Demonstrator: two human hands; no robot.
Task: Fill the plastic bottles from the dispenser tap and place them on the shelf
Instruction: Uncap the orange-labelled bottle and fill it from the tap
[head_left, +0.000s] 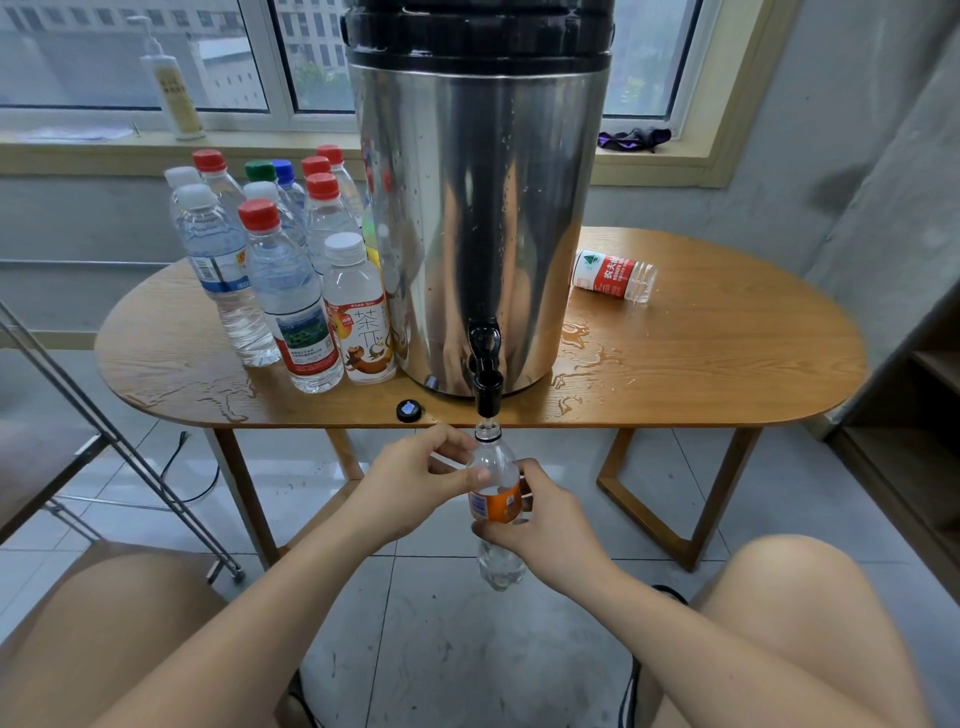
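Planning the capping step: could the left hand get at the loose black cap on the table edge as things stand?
Probably yes. The black cap lies alone at the table edge, just above the left hand, nothing between. But that hand now steadies the orange-label bottle under the tap, so it must let go.

Clear plastic bottle with orange label (496, 501): upright, uncapped, mouth directly under black tap (487, 387), partly filled, held below table edge. Tall stainless-steel dispenser with black lid (478, 208): standing on table. Capped filled bottles (280, 270): clustered left of dispenser. Red-labelled empty bottle (615, 275): lying on side, right.
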